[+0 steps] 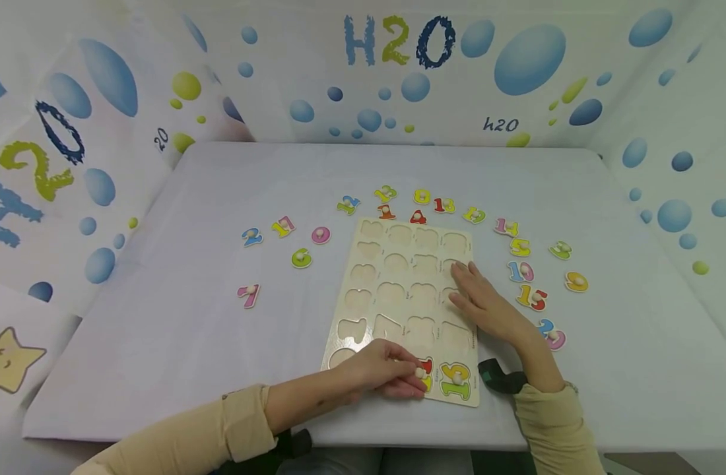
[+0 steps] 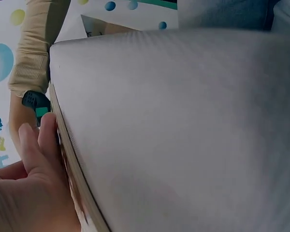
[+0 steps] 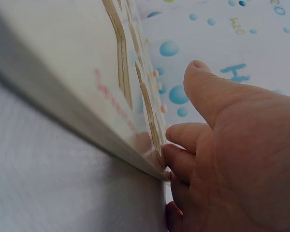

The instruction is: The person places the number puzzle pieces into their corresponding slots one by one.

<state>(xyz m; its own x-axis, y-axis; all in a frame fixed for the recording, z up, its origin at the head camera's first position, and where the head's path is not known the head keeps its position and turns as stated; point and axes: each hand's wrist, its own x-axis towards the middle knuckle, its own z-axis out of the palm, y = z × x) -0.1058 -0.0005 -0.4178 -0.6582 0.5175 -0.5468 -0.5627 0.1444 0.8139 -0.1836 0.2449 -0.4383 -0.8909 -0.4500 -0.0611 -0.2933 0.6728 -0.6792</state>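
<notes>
Taking the board (image 1: 422, 293) as the dial, with twelve at its far end, the left hand (image 1: 382, 367) is at about half past six, over the near row. Its thumb and fingers look to be pinching the red-yellow piece (image 1: 426, 377) by the knob. That piece lies in the near row of the board, a little past five, just beside the green-orange piece (image 1: 456, 380), which sits in the corner slot at five. The fingers cover its left part, so whether it is fully seated I cannot tell.

The right hand (image 1: 488, 307) lies at the board's edge between two and three, fingers extended and gripping nothing, their tips over the slots on that side.

The step in hand seems to be fitting the red-yellow piece into its slot. The move this calls for is to line the outline up, press it flat and let go of the knob, with the right hand well placed to steady the board.

Most slots in view are bare, so the work looks barely begun. The loose pieces arc over the surface (image 1: 185, 369) from the 7 (image 1: 250, 295) at nine, past the 1 (image 1: 386, 213) and the 4 (image 1: 418, 218) around twelve, to the 15 (image 1: 526, 295) at three. After this fit, picking one of these and finding the slot of its shape would be called for.
</notes>
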